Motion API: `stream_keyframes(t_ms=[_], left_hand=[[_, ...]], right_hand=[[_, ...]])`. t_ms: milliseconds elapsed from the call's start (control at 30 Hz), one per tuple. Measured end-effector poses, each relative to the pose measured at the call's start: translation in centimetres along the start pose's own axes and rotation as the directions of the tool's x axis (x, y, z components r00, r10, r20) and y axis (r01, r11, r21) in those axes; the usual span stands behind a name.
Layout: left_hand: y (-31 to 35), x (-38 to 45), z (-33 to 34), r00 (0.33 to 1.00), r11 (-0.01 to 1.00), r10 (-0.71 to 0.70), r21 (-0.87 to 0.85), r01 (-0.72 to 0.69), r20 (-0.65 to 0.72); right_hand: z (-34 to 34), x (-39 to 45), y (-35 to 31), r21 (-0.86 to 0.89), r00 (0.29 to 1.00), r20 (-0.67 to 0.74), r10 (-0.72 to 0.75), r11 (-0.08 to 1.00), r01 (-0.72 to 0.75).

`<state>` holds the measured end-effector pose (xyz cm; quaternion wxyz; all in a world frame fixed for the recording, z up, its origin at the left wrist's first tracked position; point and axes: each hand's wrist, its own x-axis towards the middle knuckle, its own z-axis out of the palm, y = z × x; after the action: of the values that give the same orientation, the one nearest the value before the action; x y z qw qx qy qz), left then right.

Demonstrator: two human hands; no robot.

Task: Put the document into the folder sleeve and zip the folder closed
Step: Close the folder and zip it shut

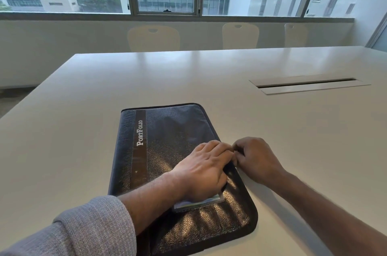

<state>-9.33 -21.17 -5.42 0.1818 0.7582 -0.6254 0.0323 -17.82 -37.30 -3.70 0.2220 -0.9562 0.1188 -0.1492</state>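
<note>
Folder [167, 151]: closed, flat on the white table [272, 130], lower centre of frame.
Left hand [204, 172]: fingers straight, pressing its right edge.
Right hand [255, 159]: fingers curled, pinching at that edge; what it pinches is hidden.

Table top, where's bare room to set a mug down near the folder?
The table is bare right of the folder up to the cable slot, left of the folder to the table edge, and beyond it toward the chairs. It is crowded at the folder's right edge, where the left hand and right hand meet.
</note>
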Motion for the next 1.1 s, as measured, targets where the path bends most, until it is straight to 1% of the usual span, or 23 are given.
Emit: stream_keyframes(t_ms=[100,167,200,267,300,333,433,500,567,700,1100], left_hand=[[-0.1,0.0,0.1,1.000,1.000,0.004,0.006,-0.004,-0.004],[-0.2,0.0,0.2,1.000,0.999,-0.020,-0.034,0.020,0.007],[-0.4,0.1,0.3,0.998,0.995,-0.058,-0.082,0.059,0.020],[-1.1,0.6,0.2,0.982,0.965,-0.179,-0.184,0.186,0.054],[-1.9,1.0,-0.1,0.967,0.947,-0.243,-0.199,0.253,0.073],[-2.9,1.6,-0.6,0.951,0.938,-0.295,-0.163,0.306,0.089],[-6.1,3.2,-1.9,0.904,0.913,-0.408,0.077,0.401,0.130],[-7.3,3.6,-1.8,0.866,0.882,-0.469,0.146,0.448,0.176],[-7.6,3.6,-1.0,0.854,0.875,-0.481,0.169,0.453,0.199],[-7.8,3.3,-0.4,0.861,0.879,-0.472,0.183,0.441,0.190],[-8.0,3.3,-0.2,0.870,0.884,-0.457,0.198,0.423,0.185]], right_hand=[[0.2,0.2,0.1,0.011,1.000,-0.007,-0.003,1.000,0.003],[0.3,0.1,0.3,0.010,1.000,-0.007,-0.006,1.000,0.006],[0.3,-0.1,0.5,0.013,1.000,-0.007,-0.013,1.000,0.013],[0.3,-0.5,0.6,0.023,1.000,-0.003,-0.030,0.999,0.030],[0.2,-0.6,0.6,0.024,0.999,0.002,-0.043,0.999,0.043],[0.1,-0.7,0.7,0.021,0.998,0.008,-0.055,0.998,0.054],[0.0,-0.7,0.8,0.020,0.998,0.028,-0.059,0.998,0.059],[0.2,-0.8,0.8,0.016,0.999,0.020,-0.050,0.999,0.050],[0.5,-0.8,0.7,0.010,0.999,-0.022,-0.037,0.999,0.037],[1.2,-0.3,0.6,-0.009,0.994,-0.106,0.005,1.000,-0.006],[1.9,3.0,0.7,-0.034,0.991,-0.134,0.018,0.999,-0.023]])
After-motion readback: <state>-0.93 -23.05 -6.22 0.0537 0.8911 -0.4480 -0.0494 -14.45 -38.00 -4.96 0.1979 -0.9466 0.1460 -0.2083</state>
